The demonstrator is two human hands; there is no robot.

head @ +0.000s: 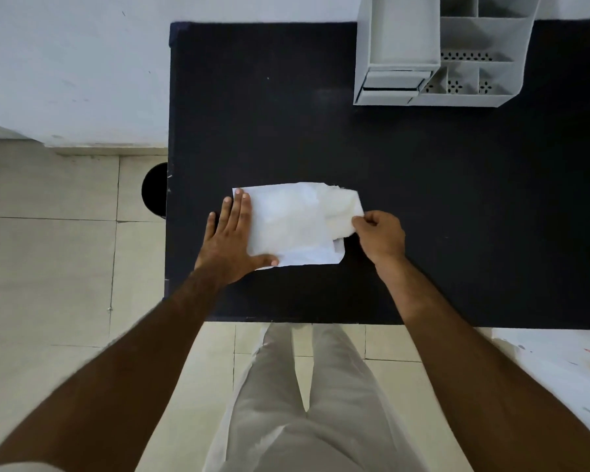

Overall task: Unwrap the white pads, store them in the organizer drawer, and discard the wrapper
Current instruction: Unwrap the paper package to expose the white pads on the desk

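Soft, even daylight fills the frame, with no hard shadows and no glare. The dark surface (423, 199) reads matte and swallows detail, while the white wrapper (286, 226) at centre is nearly blown out. Wide-angle distortion bends the straight edges toward the corners. The forearms at the bottom are blurred; the centre is sharp.
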